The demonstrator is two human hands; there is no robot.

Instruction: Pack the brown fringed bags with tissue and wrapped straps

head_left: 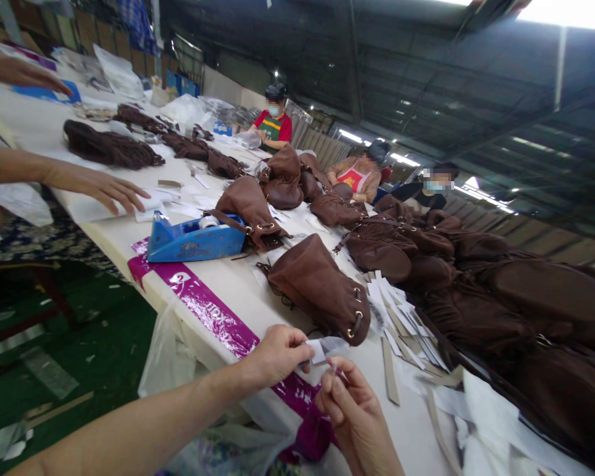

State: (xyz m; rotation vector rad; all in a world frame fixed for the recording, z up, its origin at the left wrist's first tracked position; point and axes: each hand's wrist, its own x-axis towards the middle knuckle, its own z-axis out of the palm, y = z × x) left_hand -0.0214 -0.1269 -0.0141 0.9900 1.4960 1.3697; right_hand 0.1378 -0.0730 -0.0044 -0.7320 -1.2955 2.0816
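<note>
Near the table's front edge my left hand point(277, 357) is closed in a pinch on a small white slip point(318, 352). A piece of clear film point(334, 345) shows just beyond the slip. My right hand point(350, 410) is closed beside it, thumb and fingertips pinched on a small bit of clear plastic point(332, 365). Whether that plastic joins the slip I cannot tell. Just past both hands a brown drawstring bag point(315, 284) with gold eyelets lies on its side. Under my hands runs a purple printed strip point(213, 317) along the edge.
A blue tape dispenser point(196, 239) stands at the left beside another brown bag point(250, 205). A heap of brown bags point(550, 291) fills the right side. Paper strips point(401, 317) lie near it. A co-worker's hand point(99, 188) reaches in from the left; several people work further back.
</note>
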